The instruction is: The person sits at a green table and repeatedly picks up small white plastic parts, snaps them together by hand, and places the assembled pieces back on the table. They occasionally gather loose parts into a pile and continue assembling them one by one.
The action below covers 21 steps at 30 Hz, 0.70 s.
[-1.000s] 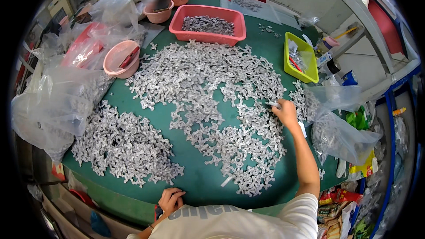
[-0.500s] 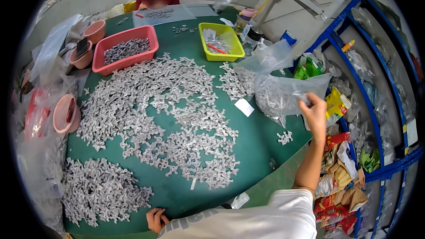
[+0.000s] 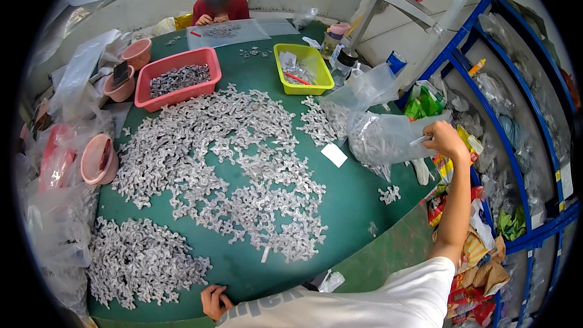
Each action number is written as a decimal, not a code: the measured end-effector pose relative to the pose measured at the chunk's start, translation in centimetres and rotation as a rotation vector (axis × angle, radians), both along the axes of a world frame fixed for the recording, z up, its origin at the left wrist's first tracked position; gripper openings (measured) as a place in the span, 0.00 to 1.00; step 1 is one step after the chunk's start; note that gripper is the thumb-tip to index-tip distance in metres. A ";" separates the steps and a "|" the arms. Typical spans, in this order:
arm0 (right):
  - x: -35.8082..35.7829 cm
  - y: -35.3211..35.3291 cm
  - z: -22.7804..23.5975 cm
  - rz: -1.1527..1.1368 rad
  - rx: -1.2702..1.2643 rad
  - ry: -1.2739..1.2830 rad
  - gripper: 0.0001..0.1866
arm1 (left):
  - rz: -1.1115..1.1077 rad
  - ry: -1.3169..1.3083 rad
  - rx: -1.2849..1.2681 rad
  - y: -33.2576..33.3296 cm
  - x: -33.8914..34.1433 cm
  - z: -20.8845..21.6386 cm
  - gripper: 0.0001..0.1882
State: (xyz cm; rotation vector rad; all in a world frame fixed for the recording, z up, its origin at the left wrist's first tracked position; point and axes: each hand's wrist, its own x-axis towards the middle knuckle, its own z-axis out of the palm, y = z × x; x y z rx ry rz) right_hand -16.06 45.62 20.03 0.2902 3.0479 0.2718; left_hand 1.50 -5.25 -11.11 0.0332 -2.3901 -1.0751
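My right hand (image 3: 446,140) is closed on a slim grey stick-like piece (image 3: 420,140), too small to name surely, at the mouth of a clear plastic bag (image 3: 388,136). Small grey parts fill the bag's lower end as it lies on the table's right side. My left hand (image 3: 215,301) rests at the near table edge with curled fingers; nothing shows in it. Closest to it is a heap of small grey metal-looking parts (image 3: 143,264). A larger spread of the same parts (image 3: 243,164) covers the middle of the green table (image 3: 364,206).
A pink tub (image 3: 212,73) and a yellow-green basket (image 3: 328,82) stand at the back. A white card (image 3: 334,155) lies beside the bag. Across the table sits a person in red (image 3: 237,9). Blue shelving (image 3: 449,48) rises on the right; small pink bowls (image 3: 100,159) are at left.
My right hand has moved right and slightly toward me along the bag's mouth, and the grey piece now shows in its fingers. My left hand stays put.
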 end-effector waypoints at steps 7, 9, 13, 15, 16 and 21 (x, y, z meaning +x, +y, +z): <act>1.9 -0.5 0.2 -0.055 0.069 0.030 0.09 | -0.046 0.027 -0.040 -0.1 -0.1 0.0 0.13; 2.4 -1.2 1.3 -0.085 0.089 0.069 0.09 | -0.051 0.035 -0.052 -0.1 -0.1 -0.1 0.13; 2.6 -1.4 1.4 -0.110 0.224 0.013 0.10 | -0.039 0.028 -0.051 0.0 0.0 -0.1 0.13; 1.8 -0.5 -0.4 -0.103 0.305 -0.066 0.10 | -0.024 0.002 -0.042 0.1 0.1 -0.1 0.13; 1.3 -0.9 -0.8 -0.168 0.317 -0.137 0.11 | -0.019 -0.011 -0.034 0.1 0.1 -0.2 0.13; 0.5 0.1 -0.2 -0.103 0.222 0.182 0.12 | -0.024 0.011 -0.038 -0.1 -0.1 -0.3 0.13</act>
